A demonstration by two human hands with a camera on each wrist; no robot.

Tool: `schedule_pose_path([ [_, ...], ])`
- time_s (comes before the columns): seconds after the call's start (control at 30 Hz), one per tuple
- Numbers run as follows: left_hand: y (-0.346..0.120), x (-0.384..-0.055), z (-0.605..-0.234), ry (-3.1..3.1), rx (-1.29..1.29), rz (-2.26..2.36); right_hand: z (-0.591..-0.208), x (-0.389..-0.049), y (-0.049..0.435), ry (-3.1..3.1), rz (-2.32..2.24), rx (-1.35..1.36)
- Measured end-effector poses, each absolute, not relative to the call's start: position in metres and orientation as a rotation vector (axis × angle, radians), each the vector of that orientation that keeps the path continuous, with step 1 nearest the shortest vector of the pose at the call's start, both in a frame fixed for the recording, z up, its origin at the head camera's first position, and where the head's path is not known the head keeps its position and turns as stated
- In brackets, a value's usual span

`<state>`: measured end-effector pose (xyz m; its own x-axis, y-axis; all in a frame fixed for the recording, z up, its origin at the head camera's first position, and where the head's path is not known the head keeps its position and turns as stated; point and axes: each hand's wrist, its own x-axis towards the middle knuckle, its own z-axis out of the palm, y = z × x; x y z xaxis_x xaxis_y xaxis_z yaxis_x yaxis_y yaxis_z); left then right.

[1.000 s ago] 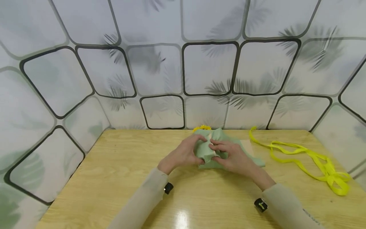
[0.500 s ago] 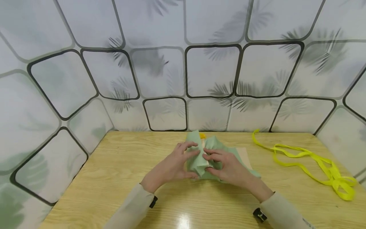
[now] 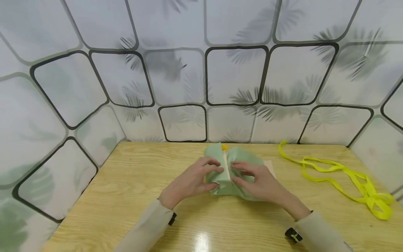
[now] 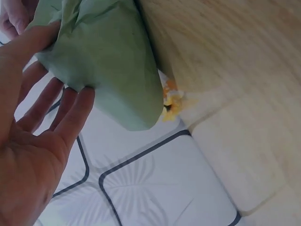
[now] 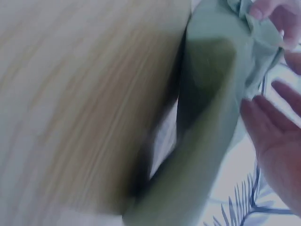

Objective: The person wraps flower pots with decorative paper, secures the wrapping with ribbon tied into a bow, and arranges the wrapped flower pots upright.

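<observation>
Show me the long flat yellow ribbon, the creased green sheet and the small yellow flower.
Long flat yellow ribbon (image 3: 370, 199): head view, on its bunched loops.
Creased green sheet (image 4: 113, 66): left wrist view, on its broad side.
Small yellow flower (image 4: 173, 107): left wrist view, on its petals.

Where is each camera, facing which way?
On the head: facing forward and down at a crinkled green paperlike sheet on a pale wooden table; beige-sleeved forearms, left hand and right hand show.
On the left wrist: facing the sheet and a small yellow flower; left hand large, part of the right.
On the right wrist: facing sheet and table; right hand large, part of the left.
All share the sheet.
</observation>
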<state>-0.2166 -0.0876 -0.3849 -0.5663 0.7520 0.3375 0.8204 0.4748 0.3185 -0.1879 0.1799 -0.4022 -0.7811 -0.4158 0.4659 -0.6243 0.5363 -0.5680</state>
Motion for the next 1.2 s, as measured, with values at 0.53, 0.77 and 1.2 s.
schedule_pose_path([
  [0.53, -0.080, -0.218, -0.375, -2.628, -1.396, -0.634, -0.401, -0.175, 0.258, -3.199, 0.892, -0.065],
  [0.77, -0.077, -0.220, -0.378, -2.535, -1.394, -0.570, -0.405, -0.176, 0.263, -3.089, 1.399, -0.092],
  [1.2, -0.074, -0.218, -0.377, -2.571, -1.337, -0.494, -0.396, -0.181, 0.273, -2.905, 1.842, -0.090],
])
